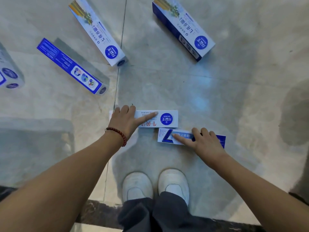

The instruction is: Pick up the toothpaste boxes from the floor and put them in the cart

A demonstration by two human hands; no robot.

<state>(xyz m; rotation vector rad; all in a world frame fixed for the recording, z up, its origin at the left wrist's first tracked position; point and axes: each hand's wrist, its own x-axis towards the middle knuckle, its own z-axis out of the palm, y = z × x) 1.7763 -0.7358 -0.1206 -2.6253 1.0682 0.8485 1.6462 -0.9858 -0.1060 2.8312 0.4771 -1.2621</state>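
Two toothpaste boxes lie on the tiled floor just ahead of my feet. My left hand grips a white box with red lettering and a blue round logo, thumb on top, fingers curled over its far edge. My right hand grips a white-and-blue box the same way. Further out lie several more boxes: a blue one, a white one, a white one with blue sides, and one cut off at the left edge. The cart is not in view.
My white shoes stand close behind the two gripped boxes. A dark floor strip runs along the bottom. A tile joint runs down the floor's middle. A dark shadow or object sits at the right edge.
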